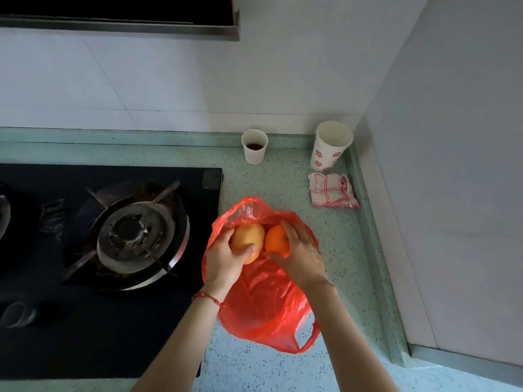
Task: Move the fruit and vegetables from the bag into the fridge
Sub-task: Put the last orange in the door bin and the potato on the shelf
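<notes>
A view from above of a kitchen counter (283, 182), pale green and speckled. A red plastic bag (263, 295) lies open on it, just right of a black gas hob (85, 321). Two bare forearms reach in from the bottom edge, both hands at the bag's mouth.

The left hand (223, 260) has its fingers and thumb curled round a yellow apple (248, 241). A red string bracelet (208, 297) sits on that wrist. The right hand (301, 254) grasps an orange (276, 239), fingers wrapped over its right side. The two fruits touch each other, side by side, and sit at the bag's opening, over the red plastic.

At the back of the counter, against the tiled wall, stands a small white paper cup (254, 147) with something dark in its bottom. To its right, in the corner, a taller white cup (329, 145) with red flower marks leans slightly. A folded cloth (332, 190), white with red checks, lies just in front of the taller cup.
</notes>
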The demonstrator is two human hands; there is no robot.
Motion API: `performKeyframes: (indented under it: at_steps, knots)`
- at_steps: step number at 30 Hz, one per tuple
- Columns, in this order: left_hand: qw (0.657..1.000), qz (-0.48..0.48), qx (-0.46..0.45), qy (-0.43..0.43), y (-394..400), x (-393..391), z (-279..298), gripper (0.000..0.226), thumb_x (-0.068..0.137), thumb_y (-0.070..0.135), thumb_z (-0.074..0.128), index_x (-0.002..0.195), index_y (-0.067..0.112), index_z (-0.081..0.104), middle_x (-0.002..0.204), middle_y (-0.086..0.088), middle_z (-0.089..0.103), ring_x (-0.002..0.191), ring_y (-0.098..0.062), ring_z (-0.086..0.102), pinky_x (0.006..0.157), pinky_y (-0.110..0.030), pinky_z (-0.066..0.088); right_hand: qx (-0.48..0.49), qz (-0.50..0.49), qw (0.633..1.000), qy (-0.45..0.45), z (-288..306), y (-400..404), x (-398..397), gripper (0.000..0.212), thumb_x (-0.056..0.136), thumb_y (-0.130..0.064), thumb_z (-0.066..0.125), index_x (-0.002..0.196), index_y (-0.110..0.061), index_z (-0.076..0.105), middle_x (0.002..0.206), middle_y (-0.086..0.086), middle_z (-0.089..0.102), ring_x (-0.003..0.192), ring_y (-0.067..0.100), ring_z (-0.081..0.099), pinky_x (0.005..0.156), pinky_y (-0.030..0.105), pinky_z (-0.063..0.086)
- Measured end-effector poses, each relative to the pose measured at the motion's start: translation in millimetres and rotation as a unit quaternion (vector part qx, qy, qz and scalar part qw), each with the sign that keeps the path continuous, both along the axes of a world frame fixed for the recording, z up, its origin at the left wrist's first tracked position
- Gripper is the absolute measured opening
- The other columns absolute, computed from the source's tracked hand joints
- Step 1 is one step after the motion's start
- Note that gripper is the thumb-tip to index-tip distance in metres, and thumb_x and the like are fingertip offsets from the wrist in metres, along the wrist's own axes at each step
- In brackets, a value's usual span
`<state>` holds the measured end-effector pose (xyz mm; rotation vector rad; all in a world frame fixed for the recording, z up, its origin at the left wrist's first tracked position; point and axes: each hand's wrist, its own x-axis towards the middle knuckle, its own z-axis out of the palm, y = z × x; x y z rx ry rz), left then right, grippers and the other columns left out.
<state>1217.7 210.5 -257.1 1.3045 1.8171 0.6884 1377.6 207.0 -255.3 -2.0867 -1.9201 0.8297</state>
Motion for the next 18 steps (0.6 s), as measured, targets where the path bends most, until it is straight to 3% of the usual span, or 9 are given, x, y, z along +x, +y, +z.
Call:
performKeyframes:
  at_steps: [3, 9, 12, 15, 18]
  knots:
    - [1.0, 0.007, 0.003, -0.03, -3, -4, 5, 0.057, 0.07, 0.028, 0.076, 0.122, 0.015, 0.057, 0.118, -0.003, 0.063, 0.107, -0.02, 0.058, 0.095, -0.032, 0.044, 0.001, 0.004, 1.0, -0.005, -1, 0, -2, 0.08, 0.078, -0.041, 0.066, 0.142, -0.025, 0.022, 0.147, 0.0, 0.028, 0.136, 0.022, 0.027, 0.101, 0.043, 0.038]
    - [0.991, 0.023, 0.0, -0.131, -12, -8, 19, 0.055, 0.056, 0.041, 0.073, 0.107, 0.025, 0.062, 0.092, 0.008, 0.064, 0.094, -0.02, 0.064, 0.081, -0.048, 0.054, 0.014, -0.015, 1.0, 0.018, 6, -7, -4, 0.08, 0.076, -0.041, 0.067, 0.142, -0.022, 0.025, 0.148, 0.001, 0.031, 0.133, 0.025, 0.034, 0.1, 0.041, 0.038]
    - [0.985, 0.013, 0.0, -0.17, -17, -9, 26, 0.041, 0.06, 0.034, 0.076, 0.097, 0.035, 0.06, 0.089, 0.012, 0.064, 0.091, -0.019, 0.065, 0.077, -0.046, 0.055, 0.027, -0.049, 0.997, 0.061, 13, -15, -1, 0.082, 0.072, -0.04, 0.071, 0.141, -0.023, 0.03, 0.144, 0.003, 0.038, 0.128, 0.026, 0.041, 0.099, 0.038, 0.038]
    - [0.977, 0.012, 0.002, -0.214, -23, -10, 35, 0.039, 0.07, 0.015, 0.077, 0.106, 0.018, 0.062, 0.088, 0.004, 0.066, 0.082, -0.014, 0.066, 0.066, -0.038, 0.058, 0.036, -0.095, 0.988, 0.114, 25, -26, 3, 0.084, 0.068, -0.042, 0.075, 0.139, -0.025, 0.034, 0.139, 0.003, 0.046, 0.122, 0.024, 0.047, 0.099, 0.037, 0.041]
    - [0.969, -0.003, 0.008, -0.246, -32, -14, 43, 0.029, 0.075, 0.01, 0.072, 0.092, 0.029, 0.06, 0.089, 0.0, 0.066, 0.079, -0.01, 0.065, 0.062, -0.032, 0.058, 0.057, -0.13, 0.976, 0.162, 38, -38, 6, 0.083, 0.066, -0.039, 0.078, 0.138, -0.029, 0.037, 0.132, -0.001, 0.051, 0.115, 0.017, 0.05, 0.094, 0.029, 0.042]
